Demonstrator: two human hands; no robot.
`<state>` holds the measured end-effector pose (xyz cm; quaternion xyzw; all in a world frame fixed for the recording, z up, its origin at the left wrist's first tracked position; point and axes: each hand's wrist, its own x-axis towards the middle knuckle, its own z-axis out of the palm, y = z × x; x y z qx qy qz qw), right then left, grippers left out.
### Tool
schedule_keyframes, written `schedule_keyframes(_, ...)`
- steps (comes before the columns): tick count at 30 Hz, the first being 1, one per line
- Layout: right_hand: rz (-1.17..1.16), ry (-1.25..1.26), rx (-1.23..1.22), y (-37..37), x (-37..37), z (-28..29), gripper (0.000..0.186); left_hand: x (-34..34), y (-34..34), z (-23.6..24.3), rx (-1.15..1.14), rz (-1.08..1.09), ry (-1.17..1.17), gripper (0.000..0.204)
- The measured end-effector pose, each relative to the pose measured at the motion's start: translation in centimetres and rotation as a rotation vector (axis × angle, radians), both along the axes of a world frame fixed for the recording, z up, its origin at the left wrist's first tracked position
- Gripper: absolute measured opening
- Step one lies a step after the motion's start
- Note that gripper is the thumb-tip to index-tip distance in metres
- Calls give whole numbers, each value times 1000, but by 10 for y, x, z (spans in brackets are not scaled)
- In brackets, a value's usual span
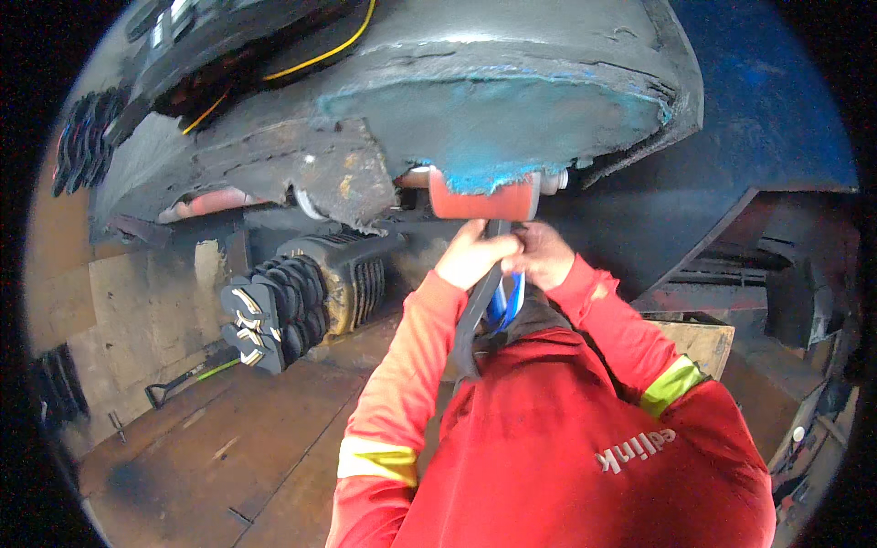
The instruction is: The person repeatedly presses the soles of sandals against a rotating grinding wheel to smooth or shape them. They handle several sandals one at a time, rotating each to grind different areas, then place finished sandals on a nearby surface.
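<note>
Side by side in the middle, my left hand (477, 254) and my right hand (545, 256) are both closed on a dark flip-flop (475, 315) with a blue strap. I hold it on edge, so its narrow side faces up, and its lower end comes near my red top. Its upper end meets or nearly meets a red sanding drum (484, 199) just above my fingers; I cannot tell whether they touch. Over the drum hangs a ragged cover (493, 123) coated in teal dust. My right fingertips are partly hidden behind the flip-flop.
Left of my arms, a row of dark flip-flops (274, 306) is stacked beside a dusty motor housing (347, 279). A second drum (210, 203) sits under the hood at left. More flip-flops (87, 142) stand at far left. A wooden box (699, 345) is at right.
</note>
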<state>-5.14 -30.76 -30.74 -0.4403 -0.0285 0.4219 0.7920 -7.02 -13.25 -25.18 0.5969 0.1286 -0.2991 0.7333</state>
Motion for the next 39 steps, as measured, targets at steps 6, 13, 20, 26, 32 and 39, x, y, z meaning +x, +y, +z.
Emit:
schedule_keyframes(6, 114, -255, 27, -5, -29, 6, 130, -58, -5, -25, -90, 169, -258, 79)
schedule_keyframes(13, 128, -484, -207, 7, -61, 32, 123, -76, -14, -20, 160, 342, -524, 72)
schedule_keyframes(20, 126, 64, 127, 7, -49, 28, 122, -55, -5, 5, 493, 249, -428, 66)
schedule_keyframes(26, 57, 243, 111, 0, -20, 7, 85, -20, -17, -7, 587, 183, -236, 57)
schedule_keyframes(32, 65, 164, 165, -9, -28, 6, 81, -36, -24, -27, 478, 295, -299, 47)
schedule_keyframes(39, 118, -43, 3, -6, -49, 26, 99, -66, -21, -30, 325, 362, -356, 66)
